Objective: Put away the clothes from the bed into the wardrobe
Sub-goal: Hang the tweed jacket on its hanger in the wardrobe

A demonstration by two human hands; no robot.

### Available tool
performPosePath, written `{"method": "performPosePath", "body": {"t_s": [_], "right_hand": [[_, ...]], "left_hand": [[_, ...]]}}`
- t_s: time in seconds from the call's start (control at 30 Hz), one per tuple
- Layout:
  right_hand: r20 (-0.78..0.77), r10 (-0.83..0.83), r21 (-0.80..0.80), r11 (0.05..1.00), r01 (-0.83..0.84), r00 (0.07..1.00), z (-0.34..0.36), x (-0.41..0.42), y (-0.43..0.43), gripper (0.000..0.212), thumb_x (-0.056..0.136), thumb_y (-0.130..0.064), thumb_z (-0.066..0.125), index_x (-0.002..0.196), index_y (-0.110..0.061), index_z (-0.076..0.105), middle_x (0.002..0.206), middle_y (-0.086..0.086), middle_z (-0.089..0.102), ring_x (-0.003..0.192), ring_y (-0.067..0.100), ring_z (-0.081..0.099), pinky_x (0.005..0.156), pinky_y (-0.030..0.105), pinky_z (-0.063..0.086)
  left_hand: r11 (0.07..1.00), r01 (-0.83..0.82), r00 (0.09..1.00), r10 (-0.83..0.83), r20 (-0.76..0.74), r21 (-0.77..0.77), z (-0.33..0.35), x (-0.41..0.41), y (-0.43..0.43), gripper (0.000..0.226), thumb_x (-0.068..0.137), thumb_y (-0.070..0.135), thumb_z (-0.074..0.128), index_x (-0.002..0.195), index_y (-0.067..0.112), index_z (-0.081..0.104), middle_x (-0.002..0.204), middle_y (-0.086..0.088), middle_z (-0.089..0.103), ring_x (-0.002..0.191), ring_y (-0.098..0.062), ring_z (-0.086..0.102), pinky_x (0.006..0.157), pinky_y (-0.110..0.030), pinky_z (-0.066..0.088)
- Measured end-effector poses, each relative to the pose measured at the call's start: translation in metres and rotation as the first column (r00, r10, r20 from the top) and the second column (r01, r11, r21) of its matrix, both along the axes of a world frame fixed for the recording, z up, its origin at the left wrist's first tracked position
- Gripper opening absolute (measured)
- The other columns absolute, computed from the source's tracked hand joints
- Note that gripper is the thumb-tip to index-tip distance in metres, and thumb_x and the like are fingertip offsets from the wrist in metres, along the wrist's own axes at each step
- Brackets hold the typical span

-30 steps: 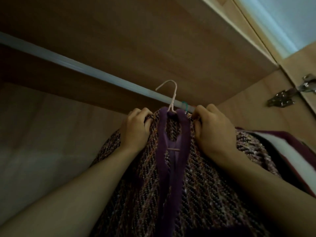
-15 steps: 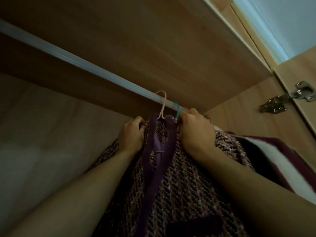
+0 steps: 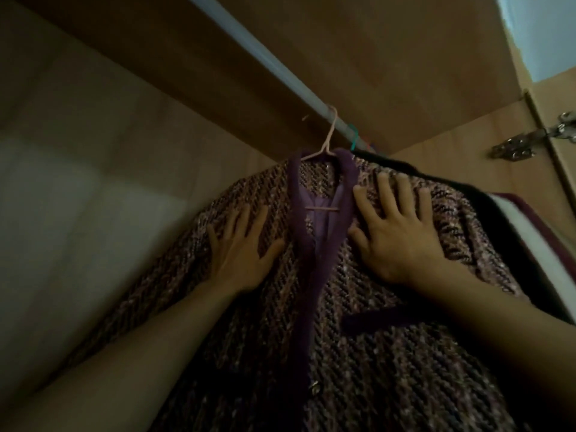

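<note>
Both hands have released their hold: left hand (image 3: 240,257) and right hand (image 3: 396,238) now lie flat, fingers spread, on the jacket (image 3: 374,353). Above the fingertips, its hanger (image 3: 327,141) hooks the wardrobe rail (image 3: 265,62); this garment looks hung.

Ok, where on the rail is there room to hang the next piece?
Free: the pale metal rail left of the pink wire hanger, and the space between the purple tweed jacket and the wardrobe's pale wall. Crowded: right of the jacket, where a green hook and dark garments pack against it.
</note>
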State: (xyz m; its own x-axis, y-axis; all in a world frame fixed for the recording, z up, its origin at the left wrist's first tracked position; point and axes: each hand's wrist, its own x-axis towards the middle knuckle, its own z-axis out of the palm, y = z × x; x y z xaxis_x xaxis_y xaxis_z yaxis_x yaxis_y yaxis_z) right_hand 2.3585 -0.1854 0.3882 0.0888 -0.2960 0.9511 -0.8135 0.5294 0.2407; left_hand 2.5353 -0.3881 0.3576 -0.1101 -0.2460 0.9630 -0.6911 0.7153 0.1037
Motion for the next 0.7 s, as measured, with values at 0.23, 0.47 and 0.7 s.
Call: {"method": "performPosePath", "body": {"t_s": [0.23, 0.47, 0.7], "right_hand": [[0.020, -0.220, 0.154, 0.965, 0.214, 0.975, -0.028, -0.001, 0.000, 0.091, 0.082, -0.084, 0.011, 0.150, -0.035, -0.024, 0.159, 0.008, -0.029, 0.144, 0.036, -0.028, 0.114, 0.061, -0.015], [-0.005, -0.319, 0.147, 0.937, 0.316, 0.948, -0.018, -0.033, -0.006, 0.094, 0.079, -0.086, 0.014, 0.151, -0.036, -0.019, 0.160, 0.006, -0.027, 0.146, 0.034, -0.025, 0.116, 0.060, -0.010], [0.016, -0.419, 0.194, 0.892, 0.408, 0.908, -0.009, -0.079, -0.012, 0.097, 0.079, -0.086, 0.019, 0.152, -0.034, -0.018, 0.160, 0.007, -0.027, 0.146, 0.035, -0.026, 0.117, 0.061, -0.009]], "left_hand": [[0.981, 0.165, 0.983, -0.172, 0.057, 0.103, -0.036, -0.046, -0.020, 0.084, 0.080, 0.085, 0.013, 0.150, 0.049, -0.015, 0.164, 0.002, -0.020, 0.150, -0.025, -0.021, 0.116, -0.064, -0.008], [0.950, 0.271, 0.956, -0.284, 0.070, 0.154, -0.026, -0.095, -0.040, 0.084, 0.081, 0.082, 0.021, 0.151, 0.049, -0.012, 0.165, 0.003, -0.016, 0.151, -0.028, -0.013, 0.117, -0.063, -0.003], [0.866, 0.408, 0.883, -0.455, 0.118, 0.290, -0.016, -0.160, -0.055, 0.080, 0.090, 0.074, 0.032, 0.150, 0.049, -0.014, 0.163, 0.005, -0.023, 0.150, -0.023, -0.019, 0.119, -0.057, -0.004]]}}
